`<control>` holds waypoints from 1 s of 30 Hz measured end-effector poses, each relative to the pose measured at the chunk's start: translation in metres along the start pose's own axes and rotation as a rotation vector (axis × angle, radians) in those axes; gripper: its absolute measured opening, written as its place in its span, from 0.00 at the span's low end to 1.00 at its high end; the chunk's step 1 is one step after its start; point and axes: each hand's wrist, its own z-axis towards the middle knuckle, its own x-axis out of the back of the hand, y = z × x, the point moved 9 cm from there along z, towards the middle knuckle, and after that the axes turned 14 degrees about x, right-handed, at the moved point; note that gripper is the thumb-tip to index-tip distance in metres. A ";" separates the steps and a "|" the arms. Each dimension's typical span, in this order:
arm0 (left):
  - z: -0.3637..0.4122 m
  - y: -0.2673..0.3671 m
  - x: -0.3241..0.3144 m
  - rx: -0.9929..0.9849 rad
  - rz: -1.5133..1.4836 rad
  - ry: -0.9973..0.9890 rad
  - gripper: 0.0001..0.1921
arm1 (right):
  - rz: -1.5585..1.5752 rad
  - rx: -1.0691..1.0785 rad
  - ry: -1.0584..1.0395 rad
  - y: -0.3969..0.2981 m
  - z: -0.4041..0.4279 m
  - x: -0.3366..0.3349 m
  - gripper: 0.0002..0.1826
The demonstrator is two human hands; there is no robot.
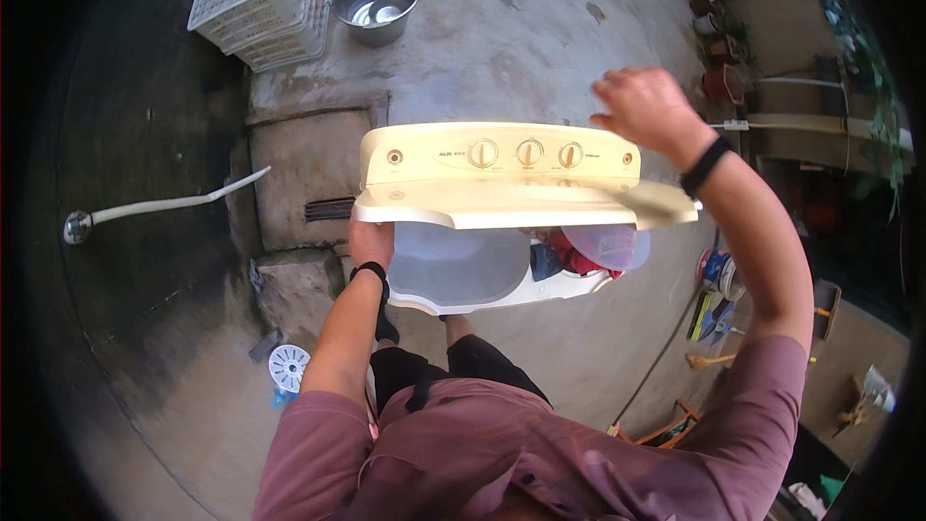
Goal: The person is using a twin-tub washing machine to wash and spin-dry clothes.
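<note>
A cream twin-tub washing machine stands before me, its control panel (506, 154) bearing three knobs. My left hand (371, 240) is at the left end of the machine's lid (448, 204), its fingers hidden beneath the edge. The lid is raised over the wide grey wash tub (459, 264). Above the panel's right end my right hand (640, 105) is lifted, slightly blurred, touching nothing, with its fingers partly bent. A smaller lid below it is blurred. At the right compartment lie red and dark blue clothes (571, 255), partly under a round translucent plastic cover (608, 242).
Stacked white plastic crates (253, 7) and a metal pot (376, 3) stand beyond the machine. A white hose (173, 205) reaches from the left wall. A stone block (296, 293) lies left; potted plants (723, 83) and a cable (655, 358) are right.
</note>
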 end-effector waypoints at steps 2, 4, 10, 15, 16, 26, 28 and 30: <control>-0.003 0.002 -0.003 -0.002 -0.010 -0.055 0.23 | -0.077 0.152 -0.151 -0.019 0.030 -0.054 0.13; 0.000 -0.007 -0.006 0.027 -0.002 -0.040 0.25 | -0.159 0.295 -0.248 -0.042 0.055 -0.094 0.12; -0.011 -0.002 0.001 0.033 0.011 0.016 0.32 | -0.234 0.514 -0.362 -0.097 0.080 -0.146 0.08; -0.012 -0.005 0.007 0.082 0.015 0.040 0.33 | -0.199 0.607 -0.479 -0.116 0.085 -0.161 0.09; -0.012 -0.004 0.007 0.083 0.017 0.024 0.33 | -0.197 0.601 -0.505 -0.117 0.085 -0.162 0.09; -0.017 0.004 0.010 0.057 -0.033 0.005 0.33 | -0.027 0.483 -0.677 -0.117 0.082 -0.169 0.10; -0.016 0.006 0.013 0.073 -0.040 0.012 0.33 | 0.074 0.390 -0.703 -0.108 0.082 -0.175 0.10; -0.016 0.005 0.014 0.083 -0.021 -0.010 0.32 | 0.076 0.356 -0.680 -0.106 0.083 -0.174 0.11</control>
